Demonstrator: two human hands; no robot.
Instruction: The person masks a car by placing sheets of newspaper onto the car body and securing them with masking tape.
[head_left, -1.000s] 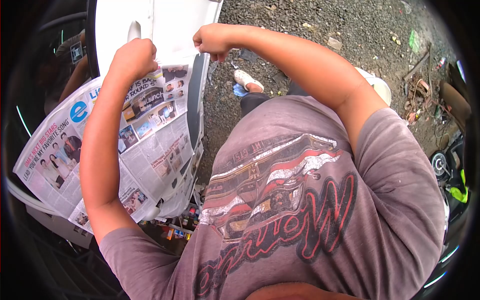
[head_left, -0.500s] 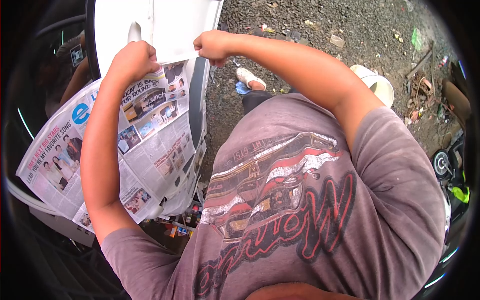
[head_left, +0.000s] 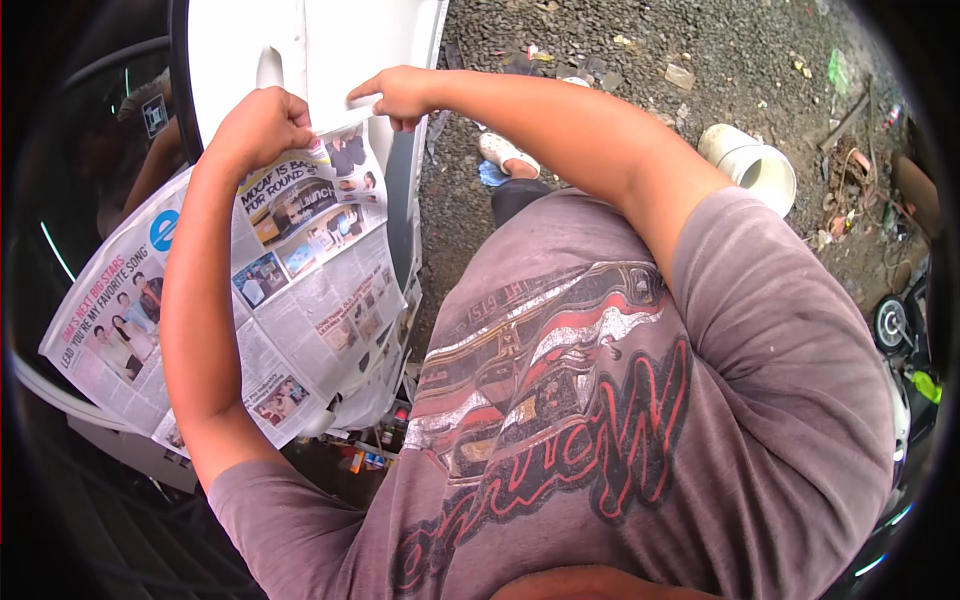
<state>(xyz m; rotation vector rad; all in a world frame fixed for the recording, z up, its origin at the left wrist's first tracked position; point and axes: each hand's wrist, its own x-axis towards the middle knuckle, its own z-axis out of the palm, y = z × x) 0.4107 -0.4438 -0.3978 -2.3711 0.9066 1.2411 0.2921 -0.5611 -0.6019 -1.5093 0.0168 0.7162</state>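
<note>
A printed newspaper sheet (head_left: 330,260) hangs over the lower part of a white car door panel (head_left: 350,50). At its top edge my left hand (head_left: 262,128) is closed, pinching the paper below a white door handle (head_left: 270,68). My right hand (head_left: 400,96) is near the sheet's top right corner, its index finger stretched out toward the left over the white panel and the other fingers curled. Whether those curled fingers hold the edge of the paper is hidden.
Dark car glass (head_left: 100,160) lies at the left. A white bucket (head_left: 765,175) rests tipped on gravel ground (head_left: 600,60) to the right. Debris (head_left: 850,180) and part of a wheel (head_left: 892,322) are at the far right. A foot in a white clog (head_left: 505,155) stands near the door.
My right hand has moved left and slightly down, and its index finger has extended. My left hand has shifted slightly down with the paper's top edge. More of the bucket shows.
</note>
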